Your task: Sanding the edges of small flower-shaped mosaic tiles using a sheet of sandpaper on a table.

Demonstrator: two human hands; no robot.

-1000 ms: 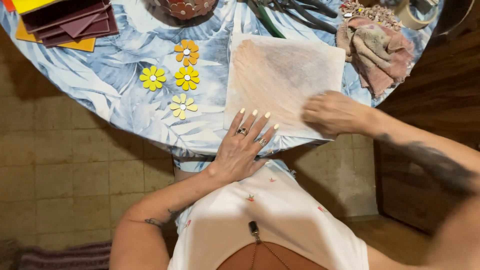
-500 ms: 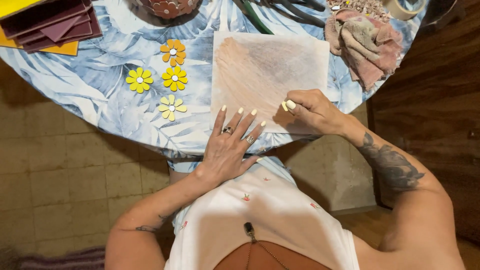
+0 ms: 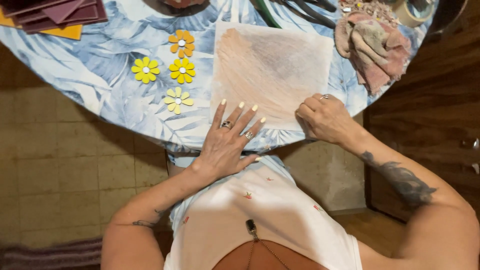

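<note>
A white square sheet [image 3: 272, 65], smeared with peach and grey, lies on a round table with a blue leaf-print cloth [image 3: 100, 100]. My left hand [image 3: 230, 140] lies flat with its fingers spread on the sheet's near edge and holds nothing. At the sheet's near right corner rests my right hand [image 3: 325, 117], its fingers curled under. Nothing shows inside that fist. Both hands wear rings.
Several flat paper flowers lie left of the sheet: an orange one [image 3: 181, 43], two yellow [image 3: 145, 70] and a pale one [image 3: 178, 100]. A stained rag [image 3: 372, 42], a tape roll [image 3: 412, 12], maroon sheets [image 3: 55, 12] and dark tools [image 3: 300, 10] line the far side. Dark wooden furniture [image 3: 425, 100] stands at the right.
My right hand has slid along the sheet's right side to its near right corner and curled up. My left hand has stayed flat on the near edge.
</note>
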